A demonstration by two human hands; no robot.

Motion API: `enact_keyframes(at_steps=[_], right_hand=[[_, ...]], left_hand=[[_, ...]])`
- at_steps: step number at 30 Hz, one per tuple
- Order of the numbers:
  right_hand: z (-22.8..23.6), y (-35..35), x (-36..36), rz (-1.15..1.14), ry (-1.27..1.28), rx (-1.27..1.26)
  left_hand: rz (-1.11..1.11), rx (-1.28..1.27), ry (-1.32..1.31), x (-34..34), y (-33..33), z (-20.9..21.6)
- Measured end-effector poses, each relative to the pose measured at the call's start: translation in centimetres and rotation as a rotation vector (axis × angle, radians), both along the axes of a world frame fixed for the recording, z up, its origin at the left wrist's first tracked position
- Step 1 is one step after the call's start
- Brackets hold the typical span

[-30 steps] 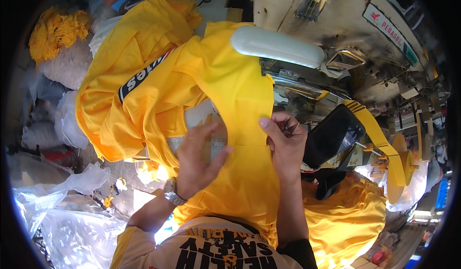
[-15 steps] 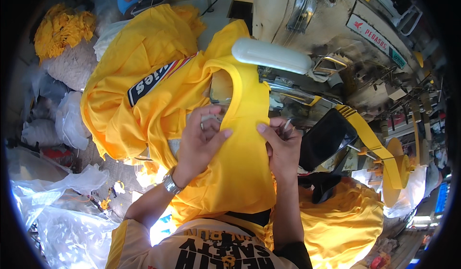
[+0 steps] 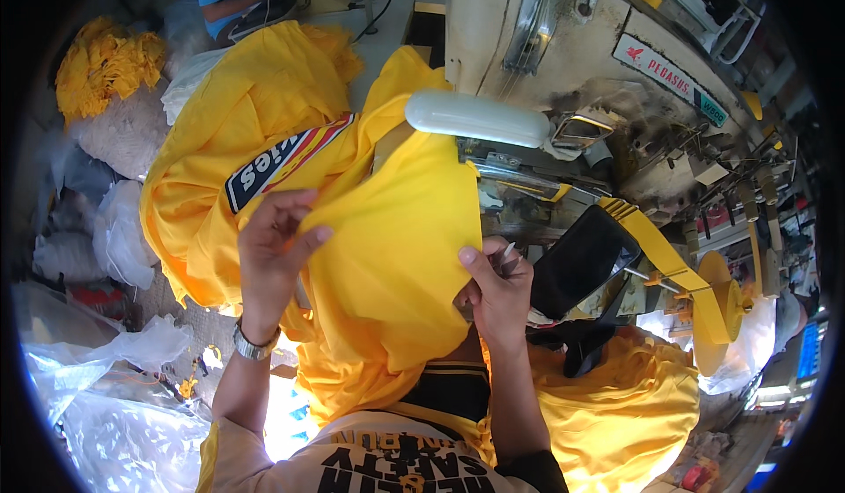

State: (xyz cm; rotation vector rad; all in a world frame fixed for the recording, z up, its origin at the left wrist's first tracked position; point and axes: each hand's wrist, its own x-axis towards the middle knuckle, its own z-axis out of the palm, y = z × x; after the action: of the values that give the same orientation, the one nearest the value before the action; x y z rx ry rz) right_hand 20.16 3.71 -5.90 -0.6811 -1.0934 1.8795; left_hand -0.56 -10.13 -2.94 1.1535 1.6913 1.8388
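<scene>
A broad sheet of yellow fabric (image 3: 396, 220) is stretched between my hands, its far end at the sewing machine (image 3: 519, 176). My left hand (image 3: 275, 251), a metal watch on its wrist, holds the cloth's left edge between thumb and fingers. The lower right edge is pinched by my right hand (image 3: 497, 286). A small, pale pointed tool (image 3: 508, 249) sticks out from those same fingers; its kind is hidden. More of the yellow garment, with a dark and striped printed panel (image 3: 282, 158), lies bunched to the left.
A white rounded guard or lamp (image 3: 475, 120) juts over the fabric. To the right are a black flat panel (image 3: 587, 260) and a yellow tape reel (image 3: 722, 308). Yellow cloth (image 3: 607, 405) is heaped below; clear plastic bags (image 3: 132, 423) lie left. A person in blue (image 3: 233, 0) sits beyond.
My left hand has moved left, drawing the cloth wide; the curved opening seen earlier no longer shows. My right hand has shifted slightly down, still pinching the edge.
</scene>
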Motion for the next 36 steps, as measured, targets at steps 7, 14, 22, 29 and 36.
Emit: enact_keyframes(at_steps=[7,14,22,29,36], right_hand=[[-0.3,-0.3,0.3,-0.002,-0.047,0.048],[-0.6,-0.1,0.0,-0.022,-0.089,0.075],[-0.8,0.1,-0.2,0.008,-0.050,0.120],[-0.6,0.6,-0.6,0.058,0.124,-0.026],[-1.2,0.8,-0.1,0.032,-0.024,0.014]], left_hand=[[-0.330,-0.482,-0.100,-0.4,-2.0,-2.5],[0.302,-0.091,0.465,0.2,-1.1,-1.0],[0.385,-0.293,0.655,2.1,-3.7,-0.7],[0.402,-0.028,1.143,-2.3,0.1,7.2],[0.638,-0.005,1.098,1.4,-2.3,-2.0]])
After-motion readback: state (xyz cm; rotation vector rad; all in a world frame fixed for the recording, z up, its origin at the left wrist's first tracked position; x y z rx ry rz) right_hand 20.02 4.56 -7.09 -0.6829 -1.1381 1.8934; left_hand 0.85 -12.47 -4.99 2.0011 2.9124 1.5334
